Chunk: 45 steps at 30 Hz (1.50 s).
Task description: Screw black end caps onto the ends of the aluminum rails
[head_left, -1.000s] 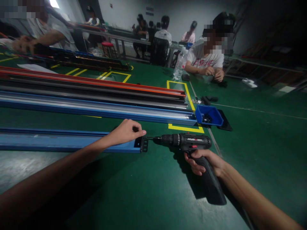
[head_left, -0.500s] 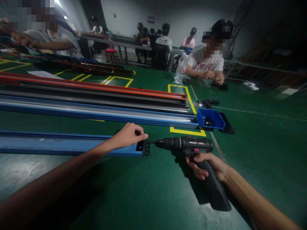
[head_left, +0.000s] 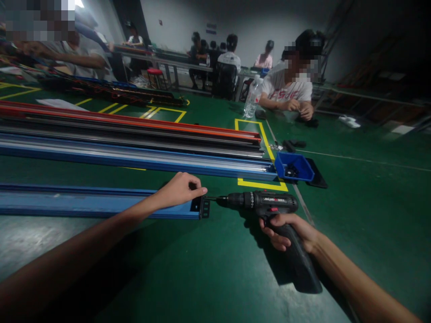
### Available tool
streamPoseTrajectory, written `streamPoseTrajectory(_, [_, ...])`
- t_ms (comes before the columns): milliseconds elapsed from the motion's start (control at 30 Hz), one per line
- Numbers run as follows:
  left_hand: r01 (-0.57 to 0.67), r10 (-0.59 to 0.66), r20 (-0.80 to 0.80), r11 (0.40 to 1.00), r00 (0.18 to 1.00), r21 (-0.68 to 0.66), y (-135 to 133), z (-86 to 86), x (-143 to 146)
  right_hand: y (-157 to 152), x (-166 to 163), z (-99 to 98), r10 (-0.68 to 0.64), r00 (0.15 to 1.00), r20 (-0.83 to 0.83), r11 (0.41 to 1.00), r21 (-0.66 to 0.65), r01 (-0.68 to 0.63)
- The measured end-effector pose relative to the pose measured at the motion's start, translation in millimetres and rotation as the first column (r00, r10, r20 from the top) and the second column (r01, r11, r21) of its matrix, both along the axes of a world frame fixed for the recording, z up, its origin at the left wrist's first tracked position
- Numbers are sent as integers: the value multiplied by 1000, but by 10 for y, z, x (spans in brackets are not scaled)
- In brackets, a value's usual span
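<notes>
My right hand (head_left: 286, 231) is wrapped round the grip of a black cordless drill (head_left: 274, 202). Its bit (head_left: 213, 198) points left, with the tip at a black slotted end bracket (head_left: 205, 209) on a long blue rail (head_left: 101, 202). Over the far edge of that rail's right end, my left hand (head_left: 180, 188) is closed, thumb and forefinger beside the bit's tip. Its other fingers are mostly hidden, and I cannot tell if a small screw is between them.
Behind lie another blue rail (head_left: 168, 160), dark rails and an orange rail (head_left: 168, 127). A blue bin (head_left: 305, 172) of small black parts stands at their right end. Beyond are a water bottle (head_left: 252, 96), a seated co-worker (head_left: 286, 85) and a wire bundle (head_left: 111, 92).
Both hands, the drill and the rail hold nearly the same places. The whole view has shifted very slightly.
</notes>
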<state>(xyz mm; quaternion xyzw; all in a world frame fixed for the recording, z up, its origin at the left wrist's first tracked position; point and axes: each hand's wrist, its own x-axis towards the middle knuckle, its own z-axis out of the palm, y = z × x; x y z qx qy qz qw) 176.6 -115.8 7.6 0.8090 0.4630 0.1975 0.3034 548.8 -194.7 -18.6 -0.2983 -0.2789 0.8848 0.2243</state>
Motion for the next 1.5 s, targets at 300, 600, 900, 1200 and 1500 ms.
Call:
streamPoseTrajectory(300, [-1,1,-9,1000,1000,12,3,2,-8,-5,1,-3,-18,999,36,1000,-7,18])
streamPoseTrajectory(600, [4,-4,-22,1000,1000,9,10,-3,-21,-11,-16,16,-25,998,53,1000,3,25])
streamPoseTrajectory(900, [-6,6,-20,1000,1000,10,17,-35,-13,-22,-19,28,-63,994,87,997,-35,67])
streamPoseTrajectory(1200, [-8,8,-25,1000,1000,12,20,-28,-14,-23,-27,40,-61,995,80,997,-35,64])
streamPoseTrajectory(1500, [-13,13,-23,1000,1000,8,17,-31,-21,-14,-38,38,-51,996,67,998,-16,52])
